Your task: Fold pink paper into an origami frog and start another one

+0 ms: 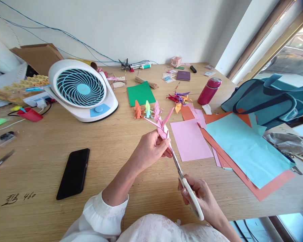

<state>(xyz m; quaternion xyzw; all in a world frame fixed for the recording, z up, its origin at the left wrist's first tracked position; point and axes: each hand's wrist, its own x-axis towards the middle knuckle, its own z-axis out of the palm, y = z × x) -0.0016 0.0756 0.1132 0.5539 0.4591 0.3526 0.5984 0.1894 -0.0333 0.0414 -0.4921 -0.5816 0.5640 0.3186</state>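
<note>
My left hand pinches a folded pink origami piece above the wooden table, its thin points sticking up and to the right. My right hand grips white-handled scissors; the blades reach up into the lower end of the pink piece, right by my left fingers. A flat pink sheet lies just right of the piece.
A white and blue fan stands at the back left, a black phone lies front left. Small paper figures, a green sheet, a maroon bottle, stacked coloured sheets and a teal bag lie right.
</note>
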